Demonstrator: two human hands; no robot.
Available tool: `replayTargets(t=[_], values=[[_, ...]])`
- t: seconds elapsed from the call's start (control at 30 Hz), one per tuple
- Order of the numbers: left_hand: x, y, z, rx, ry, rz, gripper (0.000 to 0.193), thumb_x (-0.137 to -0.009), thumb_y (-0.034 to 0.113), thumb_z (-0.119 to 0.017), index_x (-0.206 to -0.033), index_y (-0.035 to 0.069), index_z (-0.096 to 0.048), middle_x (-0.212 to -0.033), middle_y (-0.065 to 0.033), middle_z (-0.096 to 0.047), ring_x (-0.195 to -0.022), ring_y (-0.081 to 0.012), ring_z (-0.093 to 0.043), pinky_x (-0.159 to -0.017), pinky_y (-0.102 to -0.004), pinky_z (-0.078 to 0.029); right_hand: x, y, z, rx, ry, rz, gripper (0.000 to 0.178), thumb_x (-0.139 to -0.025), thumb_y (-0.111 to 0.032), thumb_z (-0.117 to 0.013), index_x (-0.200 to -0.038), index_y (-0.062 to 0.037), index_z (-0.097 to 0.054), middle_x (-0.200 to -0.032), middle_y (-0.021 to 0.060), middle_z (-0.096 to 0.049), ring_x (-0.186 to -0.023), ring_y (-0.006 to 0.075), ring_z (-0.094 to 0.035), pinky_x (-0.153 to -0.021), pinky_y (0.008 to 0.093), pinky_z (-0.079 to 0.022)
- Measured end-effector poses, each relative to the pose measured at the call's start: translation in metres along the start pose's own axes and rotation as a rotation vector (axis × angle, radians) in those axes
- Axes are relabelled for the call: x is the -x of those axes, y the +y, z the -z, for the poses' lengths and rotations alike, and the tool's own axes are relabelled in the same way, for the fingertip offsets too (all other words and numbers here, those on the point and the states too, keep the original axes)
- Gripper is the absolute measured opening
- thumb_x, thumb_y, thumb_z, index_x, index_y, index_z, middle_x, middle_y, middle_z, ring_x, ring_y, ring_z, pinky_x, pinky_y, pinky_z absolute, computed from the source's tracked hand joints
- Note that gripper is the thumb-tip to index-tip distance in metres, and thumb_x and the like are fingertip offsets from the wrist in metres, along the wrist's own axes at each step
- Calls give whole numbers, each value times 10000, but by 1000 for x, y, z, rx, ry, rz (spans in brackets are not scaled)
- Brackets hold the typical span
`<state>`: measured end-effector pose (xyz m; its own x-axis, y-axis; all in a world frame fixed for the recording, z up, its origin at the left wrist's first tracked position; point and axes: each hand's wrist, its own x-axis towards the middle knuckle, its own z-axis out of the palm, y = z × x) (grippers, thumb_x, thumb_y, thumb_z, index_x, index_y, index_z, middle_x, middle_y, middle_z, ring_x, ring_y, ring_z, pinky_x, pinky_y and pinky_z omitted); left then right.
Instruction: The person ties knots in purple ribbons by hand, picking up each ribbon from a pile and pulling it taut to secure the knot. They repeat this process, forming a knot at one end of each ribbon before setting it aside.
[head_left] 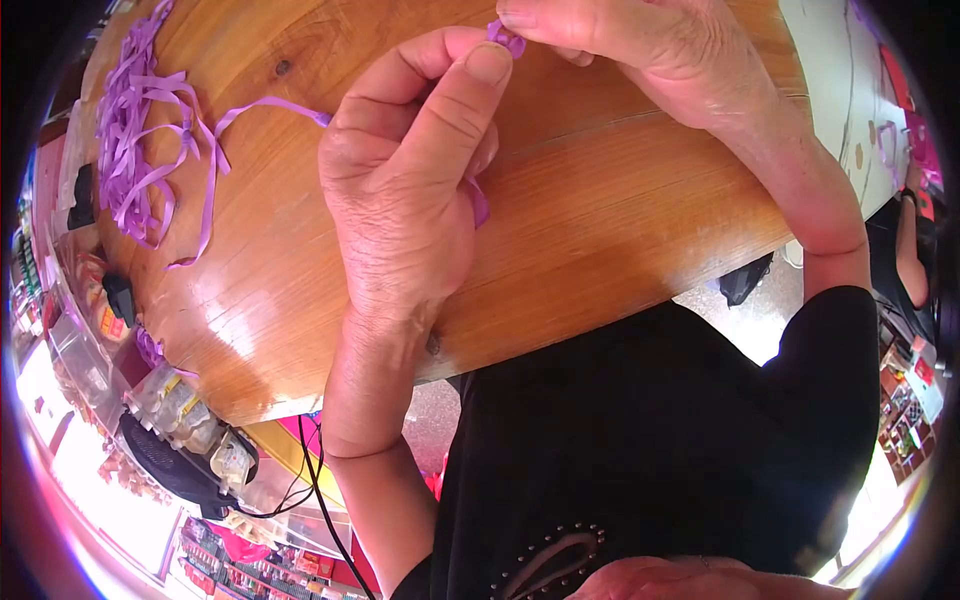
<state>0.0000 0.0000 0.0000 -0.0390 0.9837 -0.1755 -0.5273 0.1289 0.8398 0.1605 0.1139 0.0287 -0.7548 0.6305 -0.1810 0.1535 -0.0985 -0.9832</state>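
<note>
Above the far part of the wooden table, my left hand [420,150] pinches a purple ribbon [507,38] between thumb and forefinger. A small loop or knot of the ribbon sticks out past the thumb tip. My right hand [640,40] meets it there, its fingertips closed on the same bit of ribbon; its other fingers are partly cut off by the top edge. More of the ribbon shows below my left palm, and a strand runs left from behind that hand toward the pile. The tangled pile of purple ribbons [140,150] lies at the table's left side.
The round-edged wooden table [600,210] curves in front of me. A white marbled surface [850,90] adjoins it at right. Packets and a dark mesh bag [165,455] sit below the left edge, with black cables [318,470] hanging nearby. Another person's arm [908,250] shows at far right.
</note>
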Motion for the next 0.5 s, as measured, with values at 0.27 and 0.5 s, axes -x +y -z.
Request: replayTargets(t=[0.27, 0.5], values=[[-3, -3, -14, 147, 54, -9, 141, -908, 92, -557, -1020, 17, -597, -726, 42, -483, -566, -54, -329, -505, -200, -279, 5, 0, -1, -155, -52, 26, 144, -862, -155, -635, -902, -17, -644, -811, 4, -623, -779, 57, -546, -685, 192, -438], [-7, -9, -5, 316, 3, -81, 133, -890, 74, -604, -1000, 6, -634, -769, 25, -586, -545, -43, -371, -480, -196, -282, -18, 17, -1, 38, -264, 985, 124, -866, -71, -637, -962, 3, -611, -883, 37, -627, -788, 104, -580, -673, 218, -455]])
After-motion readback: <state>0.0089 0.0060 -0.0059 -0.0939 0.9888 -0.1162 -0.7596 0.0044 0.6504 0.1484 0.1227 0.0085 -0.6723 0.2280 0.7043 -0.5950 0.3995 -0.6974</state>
